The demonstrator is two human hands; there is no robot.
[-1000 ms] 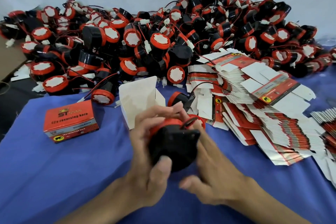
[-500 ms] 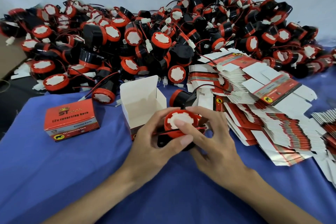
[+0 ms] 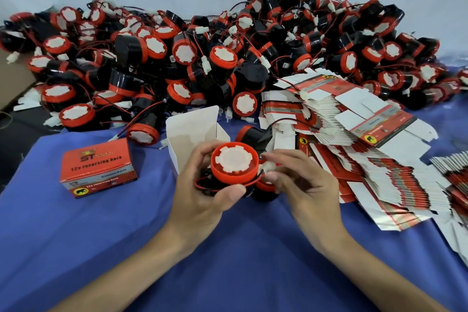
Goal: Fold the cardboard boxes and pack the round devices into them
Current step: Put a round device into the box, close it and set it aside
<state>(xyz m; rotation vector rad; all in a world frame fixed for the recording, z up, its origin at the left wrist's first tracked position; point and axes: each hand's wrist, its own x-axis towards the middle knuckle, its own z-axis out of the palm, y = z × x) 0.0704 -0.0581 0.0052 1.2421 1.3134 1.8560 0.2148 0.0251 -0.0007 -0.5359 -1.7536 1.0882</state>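
1. Head view, the only one. Left hand point(image 3: 202, 192): fingers and thumb are curled round one round device point(image 3: 234, 163). Its red cap with white centre faces up, and it is held just above the blue cloth point(image 3: 228, 261) at near centre.
2. Right hand point(image 3: 301, 185): thumb and forefinger pinch the white plug point(image 3: 268, 166) on the device's red-and-black wire, just right of the cap. The wire loops round the black body.
3. Open box point(image 3: 195, 134): erected, top flap standing, directly behind the held device. Whether it touches the left fingers cannot be told.
4. Closed box point(image 3: 97, 167): red, printed, on the cloth at near left, well apart from both hands.
5. Flat cartons point(image 3: 354, 147): fanned stack on the right side.
6. Loose devices point(image 3: 202, 58): large heap across the far side, wires tangled among them.
7. Step in hand, as judged: the box is folded, and the wire is being gathered against the device before insertion.
8. Next move, as judged: tuck plug and wire close to the body so nothing catches the carton edge. Then turn the device toward the box mouth, slide it in and close the flap.
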